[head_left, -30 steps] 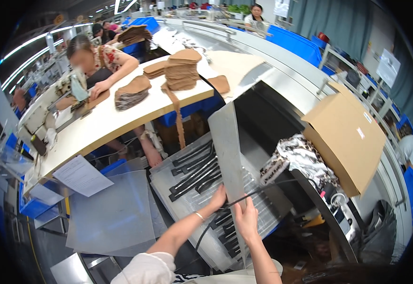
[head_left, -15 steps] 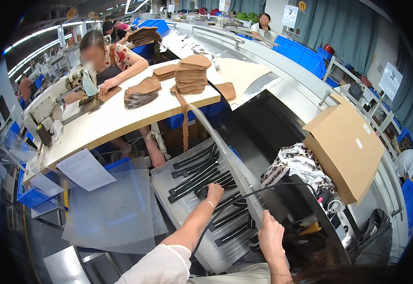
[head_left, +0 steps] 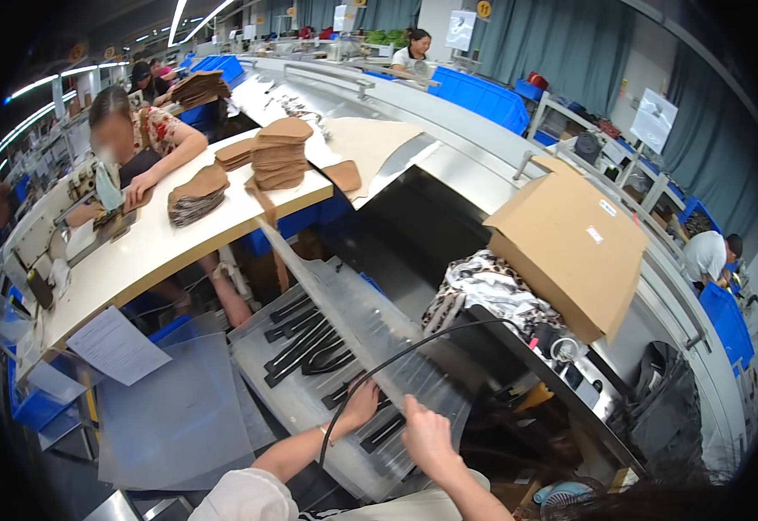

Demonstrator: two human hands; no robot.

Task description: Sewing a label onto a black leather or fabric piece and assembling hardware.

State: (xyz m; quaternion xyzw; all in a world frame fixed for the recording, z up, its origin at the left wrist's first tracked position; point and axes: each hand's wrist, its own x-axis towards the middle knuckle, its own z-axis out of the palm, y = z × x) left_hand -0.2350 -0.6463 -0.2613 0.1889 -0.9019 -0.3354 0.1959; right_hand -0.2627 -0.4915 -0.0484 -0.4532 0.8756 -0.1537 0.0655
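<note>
My right hand is closed on the near edge of a translucent plastic sheet, which stands tilted up over a pale board. Several black strips lie in rows on that board, some bent into loops; the sheet partly covers those on the right. Low over the strips, beside the sheet's edge, my left hand has its fingers curled together. What they grip, if anything, is hidden. A black cable arcs across in front of the sheet and close to my left wrist.
A co-worker sits at a sewing machine on a pale table with stacked brown pieces. Clear sheets lie to the left. At right are a cardboard box and patterned fabric.
The view has swung right. My left hand has moved nearer to me along the board. The sheet now leans over, showing its broad face; my right hand still grips its edge.
</note>
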